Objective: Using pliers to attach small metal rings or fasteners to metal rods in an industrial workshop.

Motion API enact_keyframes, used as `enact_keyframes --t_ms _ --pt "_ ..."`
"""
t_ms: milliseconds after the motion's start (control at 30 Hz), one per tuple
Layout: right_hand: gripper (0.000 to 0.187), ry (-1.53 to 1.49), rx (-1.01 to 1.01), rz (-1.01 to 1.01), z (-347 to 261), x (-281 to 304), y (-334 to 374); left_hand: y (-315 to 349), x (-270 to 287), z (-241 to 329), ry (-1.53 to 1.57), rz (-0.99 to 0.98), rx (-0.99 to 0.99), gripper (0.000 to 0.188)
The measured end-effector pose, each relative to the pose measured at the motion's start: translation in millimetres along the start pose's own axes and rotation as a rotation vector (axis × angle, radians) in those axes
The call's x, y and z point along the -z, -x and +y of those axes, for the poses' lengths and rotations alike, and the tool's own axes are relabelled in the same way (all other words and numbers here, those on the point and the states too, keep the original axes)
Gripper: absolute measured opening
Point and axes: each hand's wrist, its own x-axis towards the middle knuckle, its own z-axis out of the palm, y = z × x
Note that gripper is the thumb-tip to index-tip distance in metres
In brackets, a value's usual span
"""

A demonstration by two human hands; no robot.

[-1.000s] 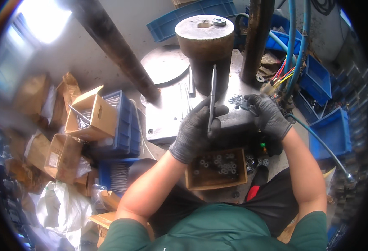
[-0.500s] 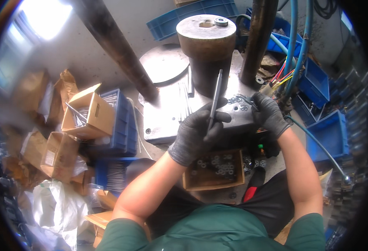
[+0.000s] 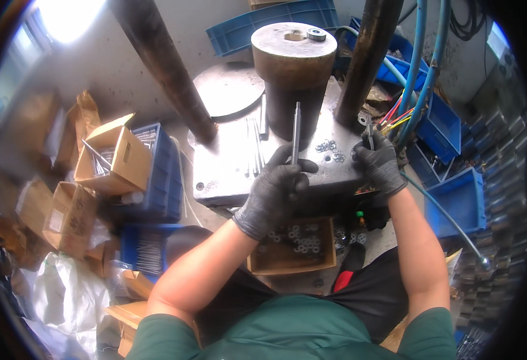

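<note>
In my black-gloved left hand a slim stepped metal shaft stands nearly upright, its narrower tip pointing up. The fingers are closed round its lower part. My right hand, also gloved, is closed at the right edge of the metal machine table. A small, slim metal tool sticks up from its fingers; I cannot make out its exact kind. Several small metal rings lie on the table between my hands. A few more metal shafts lie on its left side.
A thick steel cylinder with a bearing on top stands behind, between two posts. Below is a cardboard box of rings. Boxes of shafts stand left; blue bins and hoses are right.
My right hand has turned, lifting the slim metal tool from beside the rings so that it points upward. The shaft in my left hand is more upright. The whole view has shifted slightly.
</note>
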Motion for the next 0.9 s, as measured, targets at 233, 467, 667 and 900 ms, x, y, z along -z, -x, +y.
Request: enact_keyframes --t_ms 233,467,667,900 --pt "0.024 -0.061 0.016 0.017 -9.8 -3.5 3.4 -3.7 0.2 -3.0 -0.077 0.038 -0.009 0.056" --pt "0.030 -0.399 -0.107 -0.129 -48.4 -24.4 45.9 -12.8 1.0 -18.8 -0.414 0.067 -0.014 0.033" --pt "0.016 -0.226 -0.052 -0.177 -79.6 -49.4 85.6 -11.7 -3.8 -26.3 -0.571 0.042 0.012 0.039" --pt "0.014 0.378 0.383 -0.088 -63.7 -43.3 88.6 -12.3 -9.2 -29.9 -0.511 0.036 0.063 0.036"
